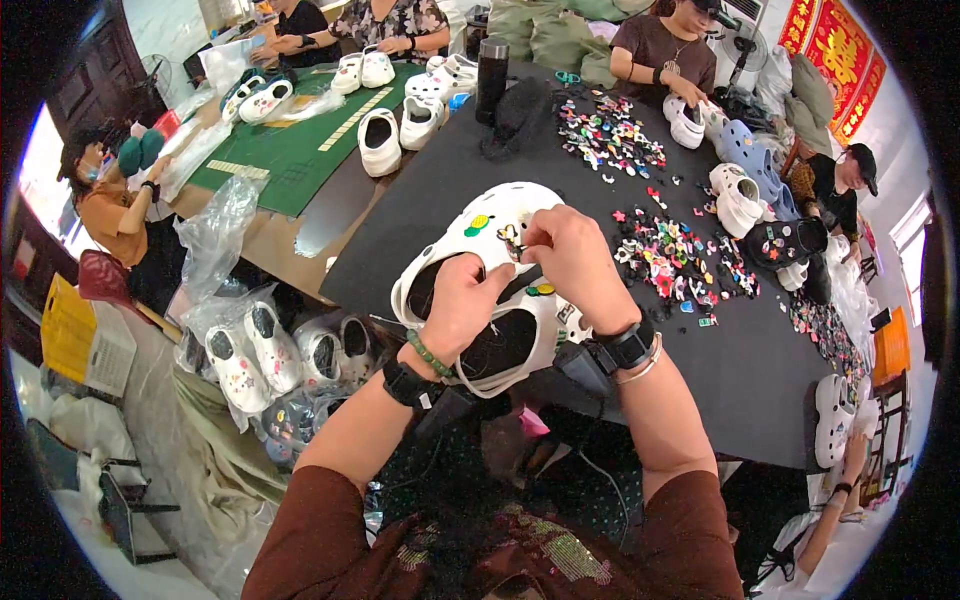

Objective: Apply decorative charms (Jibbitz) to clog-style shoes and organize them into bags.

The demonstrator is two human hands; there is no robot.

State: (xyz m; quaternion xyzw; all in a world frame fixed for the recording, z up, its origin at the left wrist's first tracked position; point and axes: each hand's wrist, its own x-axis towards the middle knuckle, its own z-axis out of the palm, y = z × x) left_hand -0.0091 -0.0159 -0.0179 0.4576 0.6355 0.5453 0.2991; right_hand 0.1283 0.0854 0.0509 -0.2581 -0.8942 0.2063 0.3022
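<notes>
A white foam clog (447, 236) is in front of me at the table's near edge, its toe pointing away to the right. My left hand (462, 302) is closed round its near side, with the thumb laid on the upper. My right hand (580, 258) pinches a small dark and yellow shoe charm (511, 242) against the clog's upper. A green and yellow pineapple charm (478, 223) sits on the same upper. Under my hands, nearer to me, is a second white clog (548, 335) bearing a few charms, partly hidden by my hands.
Loose charms lie in piles (612, 130) on the dark table (400, 215), another pile (680, 255) to the right. A black bottle (491, 80) stands at the back. Bagged clogs (250, 360) are at the left. Several people work around the tables, one handling a white clog (685, 122).
</notes>
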